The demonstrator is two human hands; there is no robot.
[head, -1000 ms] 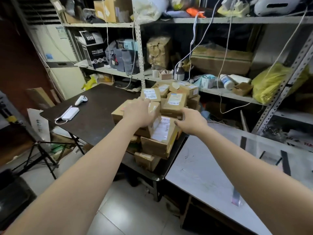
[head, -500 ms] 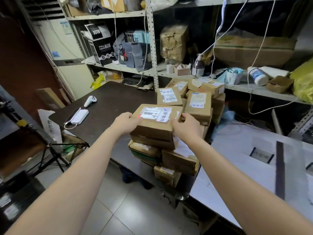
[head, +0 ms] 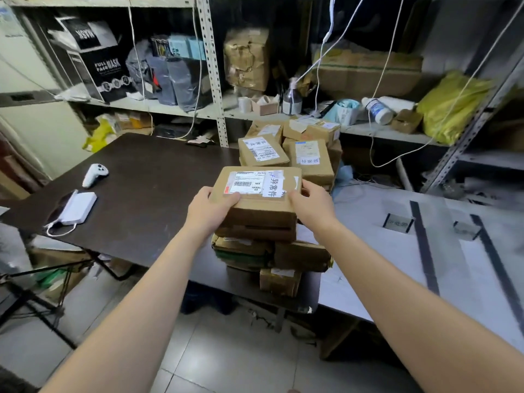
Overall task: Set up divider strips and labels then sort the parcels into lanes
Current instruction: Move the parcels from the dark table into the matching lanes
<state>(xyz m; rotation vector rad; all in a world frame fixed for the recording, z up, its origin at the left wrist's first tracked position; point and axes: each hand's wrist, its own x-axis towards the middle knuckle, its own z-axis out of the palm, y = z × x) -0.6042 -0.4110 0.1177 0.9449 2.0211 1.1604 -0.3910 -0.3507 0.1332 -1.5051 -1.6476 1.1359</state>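
A brown cardboard parcel (head: 256, 198) with a white shipping label and a handwritten white sticker is held above the parcel pile (head: 286, 255). My left hand (head: 208, 209) grips its left edge and my right hand (head: 313, 204) grips its right edge. Several more labelled parcels (head: 310, 160) are stacked behind it at the right end of the dark table (head: 147, 188). On the white table (head: 382, 268) to the right lie two dark divider strips (head: 424, 248) and two small label stands (head: 398, 222).
A white controller (head: 95, 174) and a white power adapter (head: 78, 208) lie on the dark table's left part. Metal shelving (head: 211, 80) full of boxes, bags and bottles runs behind both tables. White cables hang from above. A folding stand is at lower left.
Both hands closed on the top parcel and lifted it off the pile toward me. The view has come closer and turned down.
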